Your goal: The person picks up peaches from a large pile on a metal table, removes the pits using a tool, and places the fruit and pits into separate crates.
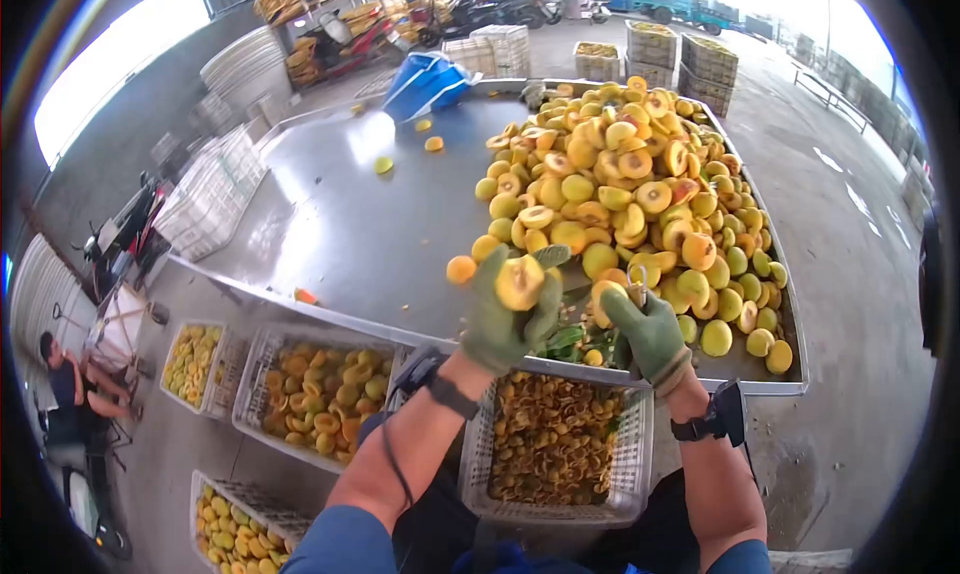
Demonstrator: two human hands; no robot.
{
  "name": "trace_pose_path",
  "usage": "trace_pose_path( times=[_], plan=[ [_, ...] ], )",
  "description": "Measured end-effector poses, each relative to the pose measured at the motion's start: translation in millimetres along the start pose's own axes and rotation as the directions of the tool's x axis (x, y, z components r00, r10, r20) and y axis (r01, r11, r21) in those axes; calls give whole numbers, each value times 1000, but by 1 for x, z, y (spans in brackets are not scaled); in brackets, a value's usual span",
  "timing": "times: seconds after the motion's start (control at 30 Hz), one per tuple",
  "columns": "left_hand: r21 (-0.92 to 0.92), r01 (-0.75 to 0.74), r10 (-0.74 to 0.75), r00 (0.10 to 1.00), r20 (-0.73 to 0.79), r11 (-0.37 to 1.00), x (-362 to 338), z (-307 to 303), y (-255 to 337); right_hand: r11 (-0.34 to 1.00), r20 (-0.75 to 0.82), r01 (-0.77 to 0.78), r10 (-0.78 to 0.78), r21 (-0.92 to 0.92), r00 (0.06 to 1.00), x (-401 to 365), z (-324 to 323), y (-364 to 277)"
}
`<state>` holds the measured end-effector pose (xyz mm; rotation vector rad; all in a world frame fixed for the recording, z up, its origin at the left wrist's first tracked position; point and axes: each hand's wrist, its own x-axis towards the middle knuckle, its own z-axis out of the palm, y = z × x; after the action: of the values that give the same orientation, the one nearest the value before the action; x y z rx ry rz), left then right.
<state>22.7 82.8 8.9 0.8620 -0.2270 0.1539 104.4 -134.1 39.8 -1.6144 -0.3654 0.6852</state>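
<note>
Left gloved hand (505, 319): grip closed round a cut peach (520, 283), hollow side showing, held over the near part of the metal bench (380, 229). Right gloved hand (648, 334): grip closed, apparently on a metal tool (637, 277) mostly hidden by glove and fruit; a peach piece (604, 300) sits at its fingertips, and whether the grip bears it cannot be told. Risks, as judged: the cut peach, probably moist, could slide from the left glove if squeezed hard; the tool could catch a glove should it slip on flesh; the peach pile (600, 164), heaped just beyond the hands, could shed pieces if knocked; leaves (568, 338) near the hands could mix with the fruit. Containers: 1 pale slatted crate (634, 464), below the near edge and between the arms, holding brown-orange scraps (550, 436); 1 large crate (246, 386), left of it, holding orange-yellow fruit (325, 396); 1 small crate (230, 372), farther left, holding paler fruit (192, 366); 1 lower-left crate (262, 506), holding yellow pieces (232, 536); 1 blue tub (424, 86), tipped at the far edge, contents hidden; white crates (213, 196) beside the left end, contents unclear; far crates (654, 52) beyond the bench, topped with yellowish fruit.
</note>
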Motion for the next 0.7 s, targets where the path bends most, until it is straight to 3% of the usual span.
trace_pose_path(
  times=[0.03, 0.07, 0.1, 0.2, 0.23, 0.37, 0.43, 0.47, 0.5, 0.53, 0.63, 0.67, 0.7],
  plan=[
    [77, 8, -5, 999, -46, 997, 0, 7, 5, 998, -24, 10, -11, -56, 1000, 3, -1, 2],
    [-54, 77, -84, 988, -132, 996, -4, 17, 7, 994, -44, 14, -19, -111, 999, 9, 0, 7],
    [-192, 133, -173, 962, -213, 972, -10, 25, 8, 957, -15, 0, -4, -290, 1000, 22, -4, 20],
    [-191, 187, -245, 904, -349, 964, -21, 44, 8, 724, -54, 176, -282, -667, 958, 30, 3, 51],
    [-116, 201, -226, 933, -279, 973, -24, 43, 8, 633, -69, 193, -365, -750, 929, 29, 7, 51],
    [167, 199, -186, 978, -90, 966, -35, 25, 6, 839, -223, 9, -156, -545, 962, 9, 10, 24],
    [265, 157, -102, 972, -211, 951, -47, 31, 4, 982, -102, -80, 62, -174, 993, -25, 22, -2],
    [310, 144, -63, 964, -258, 940, -54, 35, -1, 989, -23, -148, 148, 21, 989, -40, 22, -6],
    [739, -129, 351, 924, -153, 661, -56, -4, -38, 985, 38, -143, 139, 101, 990, -50, 23, -3],
    [779, -99, 319, 938, -134, 619, -57, 2, -36, 992, 69, -85, 79, 90, 994, -56, 31, 4],
    [385, -63, 150, 969, -199, 921, -81, 31, -44, 967, 33, 219, -216, -129, 976, -55, 45, 27],
    [268, -85, 140, 971, -193, 960, -87, 31, -46, 930, 20, 305, -308, -206, 951, -53, 50, 32],
    [315, -75, 128, 981, -149, 946, -80, 55, -51, 889, 0, 360, -376, -284, 927, -53, 50, 34]
  ],
)
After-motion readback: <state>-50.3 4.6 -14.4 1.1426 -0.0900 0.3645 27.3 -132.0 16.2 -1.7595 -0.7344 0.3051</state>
